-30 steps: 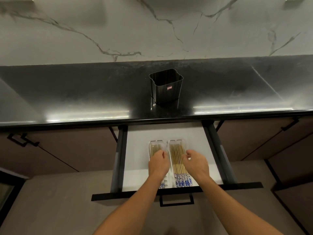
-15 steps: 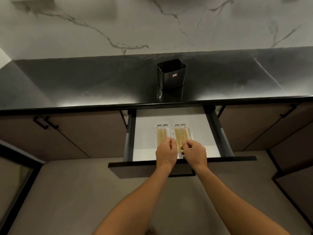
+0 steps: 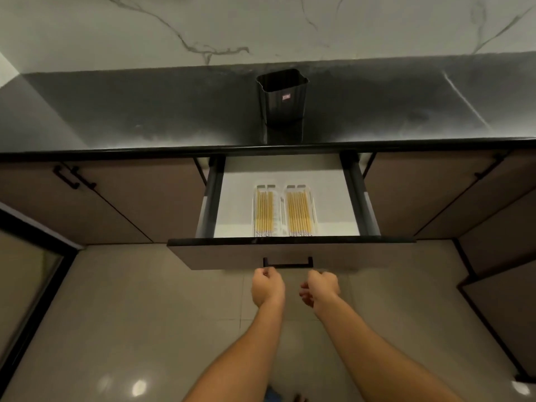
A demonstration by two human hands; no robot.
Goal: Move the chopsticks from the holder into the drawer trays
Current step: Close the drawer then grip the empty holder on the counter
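Two bare forearms reach forward over a pale tiled floor. The left hand and right hand both have their fingers curled in, holding nothing, just below the black handle of an open drawer. Whether the left hand touches the handle is unclear.

Inside the white drawer, two clear trays lie side by side. The left tray and right tray each hold a row of yellow chopsticks lying flat, pointing front to back.

Beyond, on the dark countertop, stands the black holder, upright, with no chopsticks showing in it. A veined marble wall rises behind.
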